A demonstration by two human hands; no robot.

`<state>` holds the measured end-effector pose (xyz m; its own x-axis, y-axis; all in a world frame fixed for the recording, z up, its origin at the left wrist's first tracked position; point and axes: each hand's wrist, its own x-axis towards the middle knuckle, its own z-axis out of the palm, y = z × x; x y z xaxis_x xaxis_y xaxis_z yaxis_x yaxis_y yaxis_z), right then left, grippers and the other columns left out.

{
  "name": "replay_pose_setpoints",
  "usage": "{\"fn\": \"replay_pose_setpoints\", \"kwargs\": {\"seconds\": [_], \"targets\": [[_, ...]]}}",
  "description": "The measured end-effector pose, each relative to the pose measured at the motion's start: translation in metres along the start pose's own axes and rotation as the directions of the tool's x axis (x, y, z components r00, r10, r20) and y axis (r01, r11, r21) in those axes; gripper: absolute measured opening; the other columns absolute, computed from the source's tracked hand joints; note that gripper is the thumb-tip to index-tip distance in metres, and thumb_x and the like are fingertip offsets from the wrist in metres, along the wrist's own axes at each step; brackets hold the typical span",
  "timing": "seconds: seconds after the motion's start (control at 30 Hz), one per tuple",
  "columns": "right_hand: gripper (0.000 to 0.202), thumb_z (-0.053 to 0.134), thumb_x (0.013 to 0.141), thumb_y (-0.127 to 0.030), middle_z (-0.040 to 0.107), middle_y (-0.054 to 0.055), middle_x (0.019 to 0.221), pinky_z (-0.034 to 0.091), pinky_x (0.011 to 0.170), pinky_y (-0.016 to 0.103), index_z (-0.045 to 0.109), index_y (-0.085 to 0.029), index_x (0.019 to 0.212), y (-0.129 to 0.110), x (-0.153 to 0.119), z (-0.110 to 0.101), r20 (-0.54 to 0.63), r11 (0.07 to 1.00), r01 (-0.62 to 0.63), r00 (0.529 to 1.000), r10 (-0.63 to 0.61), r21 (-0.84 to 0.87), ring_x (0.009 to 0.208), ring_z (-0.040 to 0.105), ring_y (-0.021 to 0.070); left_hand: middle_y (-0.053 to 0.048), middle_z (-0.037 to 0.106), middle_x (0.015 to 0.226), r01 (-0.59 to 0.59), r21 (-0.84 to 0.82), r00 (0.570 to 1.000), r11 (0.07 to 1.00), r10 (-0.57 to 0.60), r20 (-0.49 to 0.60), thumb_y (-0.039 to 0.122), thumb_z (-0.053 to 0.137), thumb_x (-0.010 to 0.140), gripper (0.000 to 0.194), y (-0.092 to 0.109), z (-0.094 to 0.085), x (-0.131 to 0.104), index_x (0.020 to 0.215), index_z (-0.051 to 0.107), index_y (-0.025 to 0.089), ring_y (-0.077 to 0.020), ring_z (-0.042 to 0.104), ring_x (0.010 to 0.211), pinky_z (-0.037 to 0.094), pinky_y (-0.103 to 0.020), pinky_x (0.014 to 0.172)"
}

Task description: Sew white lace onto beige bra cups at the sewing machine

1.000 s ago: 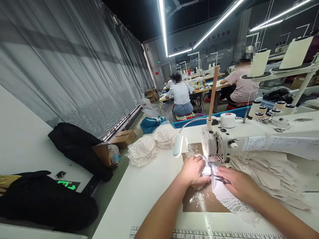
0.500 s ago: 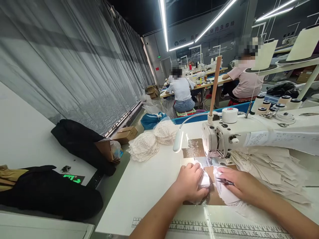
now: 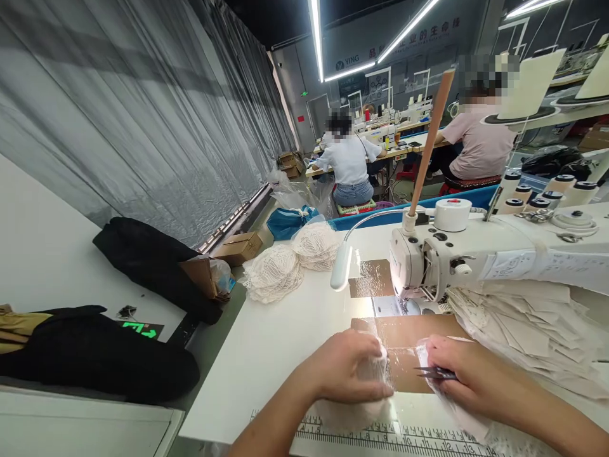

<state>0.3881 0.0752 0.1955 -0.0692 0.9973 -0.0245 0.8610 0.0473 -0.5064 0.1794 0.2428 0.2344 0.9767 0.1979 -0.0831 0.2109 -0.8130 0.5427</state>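
My left hand (image 3: 345, 368) is closed on a white lace-like fabric piece (image 3: 353, 414), which is blurred and hangs over the printed ruler. In my right hand (image 3: 459, 365) is a pair of dark thread snips (image 3: 436, 373), its points facing left. The same hand grips a second white fabric piece (image 3: 464, 416) that trails toward the front edge. Both hands are in front of the sewing machine (image 3: 423, 260), over the brown patch (image 3: 409, 333) of the table. Under the needle area no fabric shows.
Two lacy white stacks (image 3: 272, 274) lie at the table's left. Pale fabric pieces (image 3: 518, 324) are heaped under the machine arm. A lamp (image 3: 341, 266) bends over the table, and thread cones (image 3: 511, 184) stand behind. Two people (image 3: 352, 162) sit at machines farther back.
Both hands have drawn back from the needle area toward the front edge with their fabric pieces. The two pieces are farther apart. The snips have stayed in my right hand.
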Motion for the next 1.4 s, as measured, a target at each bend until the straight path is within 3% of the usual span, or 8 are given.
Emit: {"fn": "replay_pose_setpoints", "kwargs": {"seconds": [0.13, 0.3, 0.5, 0.7, 0.83, 0.93, 1.13, 1.4], "targets": [[0.013, 0.049, 0.080, -0.012, 0.059, -0.001, 0.076, 0.034, 0.061, 0.029, 0.051, -0.022, 0.072, -0.003, 0.001, 0.003, 0.035, 0.997, 0.032, 0.999, -0.034, 0.069, 0.068, 0.051, 0.0162, -0.005, 0.063, 0.104, 0.211, -0.081, 0.964, 0.974, -0.221, -0.146, 0.035, 0.062, 0.079, 0.029, -0.009, -0.003, 0.001, 0.105, 0.062, 0.022, -0.0236, 0.056, 0.096, 0.043, -0.031, 0.083], [0.023, 0.046, 0.093, -0.034, 0.064, 0.002, 0.082, 0.040, 0.065, 0.030, 0.058, -0.023, 0.077, 0.001, 0.003, 0.007, 0.028, 0.985, -0.024, 0.999, 0.019, 0.169, 0.074, 0.057, 0.0197, 0.002, 0.050, 0.066, 0.353, -0.218, 0.934, 0.910, -0.356, 0.029, 0.020, 0.060, 0.067, 0.006, -0.016, 0.010, 0.013, 0.068, 0.053, 0.020, -0.0185, 0.051, 0.070, 0.037, -0.026, 0.063], [0.037, 0.052, 0.089, -0.054, 0.069, 0.003, 0.095, 0.044, 0.067, 0.029, 0.062, -0.025, 0.110, -0.011, 0.010, 0.018, -0.005, 0.891, -0.213, 0.972, 0.235, 0.401, 0.083, 0.061, 0.0231, 0.004, 0.049, 0.068, 0.311, -0.546, 0.950, 0.778, -0.276, 0.147, 0.027, 0.062, 0.070, 0.015, -0.019, 0.019, 0.018, 0.072, 0.050, 0.018, -0.0115, 0.046, 0.063, 0.033, -0.021, 0.055], [0.038, 0.047, 0.090, -0.050, 0.051, -0.002, 0.060, 0.035, 0.053, 0.025, 0.049, -0.021, 0.066, -0.032, 0.030, 0.033, -0.102, 0.859, -0.160, 0.966, 0.238, 0.487, 0.059, 0.048, 0.0152, -0.001, 0.058, 0.082, 0.276, -0.812, 0.960, 0.514, -0.183, 0.210, 0.034, 0.076, 0.067, 0.034, -0.024, 0.030, 0.018, 0.089, 0.059, 0.016, -0.0132, 0.052, 0.073, 0.040, -0.024, 0.068], [0.039, 0.042, 0.092, -0.053, 0.055, -0.001, 0.065, 0.040, 0.055, 0.025, 0.054, -0.021, 0.071, -0.037, 0.033, 0.031, -0.121, 0.854, -0.140, 0.966, 0.229, 0.501, 0.063, 0.052, 0.0164, -0.001, 0.058, 0.077, 0.230, -0.886, 0.968, 0.402, -0.191, 0.164, 0.044, 0.079, 0.067, 0.037, -0.028, 0.039, 0.016, 0.077, 0.059, 0.014, -0.0128, 0.052, 0.072, 0.039, -0.025, 0.069], [0.040, 0.040, 0.093, -0.056, 0.066, 0.003, 0.082, 0.049, 0.066, 0.028, 0.063, -0.022, 0.095, -0.031, 0.029, 0.028, -0.142, 0.841, -0.151, 0.955, 0.259, 0.519, 0.078, 0.062, 0.0212, 0.001, 0.056, 0.070, 0.250, -0.911, 0.961, 0.328, -0.201, 0.191, 0.046, 0.080, 0.065, 0.039, -0.032, 0.041, 0.015, 0.074, 0.060, 0.013, -0.0112, 0.050, 0.064, 0.038, -0.025, 0.064], [0.051, 0.042, 0.092, -0.058, 0.065, 0.008, 0.125, 0.041, 0.105, 0.042, 0.063, -0.024, 0.125, -0.019, 0.019, 0.024, -0.103, 0.826, -0.189, 0.953, 0.284, 0.532, 0.123, 0.054, 0.0297, 0.000, 0.059, 0.066, 0.275, -0.902, 0.942, 0.334, -0.282, 0.183, 0.048, 0.080, 0.064, 0.040, -0.031, 0.036, 0.013, 0.075, 0.065, 0.012, -0.0110, 0.049, 0.060, 0.036, -0.024, 0.058], [0.044, 0.053, 0.088, -0.055, 0.069, 0.007, 0.114, 0.050, 0.091, 0.039, 0.064, -0.024, 0.118, -0.024, 0.022, 0.026, -0.082, 0.778, -0.224, 0.940, 0.332, 0.587, 0.107, 0.062, 0.0292, 0.001, 0.054, 0.057, 0.237, -0.919, 0.938, 0.317, -0.322, 0.131, 0.051, 0.076, 0.066, 0.041, -0.027, 0.034, 0.016, 0.070, 0.068, 0.011, -0.0097, 0.044, 0.055, 0.031, -0.024, 0.055]]}}
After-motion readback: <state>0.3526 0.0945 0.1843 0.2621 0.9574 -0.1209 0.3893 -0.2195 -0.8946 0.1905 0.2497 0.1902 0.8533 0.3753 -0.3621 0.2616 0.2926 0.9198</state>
